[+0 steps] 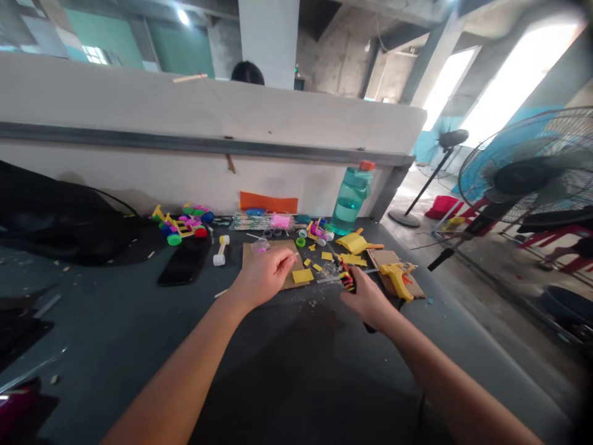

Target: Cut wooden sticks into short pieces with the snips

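Observation:
My left hand (264,275) is closed in a pinch above a piece of brown cardboard (248,256). A tiny pale bit shows at its fingertips, too small to name. My right hand (369,300) is wrapped round a tool with red, yellow and black handles (346,278); its tip is blurred, so its kind is unclear. Between the hands lie a yellow rectangle (302,276), small yellow scraps (327,255) and clear shavings. A yellow glue gun (396,281) rests on cardboard just right of my right hand.
Behind the hands stand a teal water bottle (348,201) and small wheeled models (183,225). A black phone (183,264), a white-ended yellow axle piece (221,250) and a black bag (60,216) lie leftward. A white partition (185,105) closes the back; a fan (519,176) stands right.

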Demonstrator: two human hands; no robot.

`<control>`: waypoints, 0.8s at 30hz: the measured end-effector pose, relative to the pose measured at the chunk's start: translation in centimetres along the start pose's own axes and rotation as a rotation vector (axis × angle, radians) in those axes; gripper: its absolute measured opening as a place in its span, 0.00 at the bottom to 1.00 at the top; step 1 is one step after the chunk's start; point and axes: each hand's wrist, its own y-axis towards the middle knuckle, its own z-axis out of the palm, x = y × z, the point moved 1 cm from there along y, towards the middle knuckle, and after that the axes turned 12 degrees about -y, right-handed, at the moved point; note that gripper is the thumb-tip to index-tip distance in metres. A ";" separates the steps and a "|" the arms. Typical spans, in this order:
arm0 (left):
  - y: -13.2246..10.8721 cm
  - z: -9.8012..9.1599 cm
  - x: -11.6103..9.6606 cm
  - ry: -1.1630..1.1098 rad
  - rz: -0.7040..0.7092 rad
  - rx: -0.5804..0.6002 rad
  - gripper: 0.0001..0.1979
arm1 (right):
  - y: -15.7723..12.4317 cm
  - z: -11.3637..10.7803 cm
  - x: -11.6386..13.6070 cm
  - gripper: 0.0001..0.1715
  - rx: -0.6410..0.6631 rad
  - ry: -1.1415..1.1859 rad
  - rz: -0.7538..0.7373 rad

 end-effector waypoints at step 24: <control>-0.1 3.6 0.1 -0.442 0.034 0.055 0.12 | -5.2 1.3 1.0 0.22 -0.042 0.036 -0.197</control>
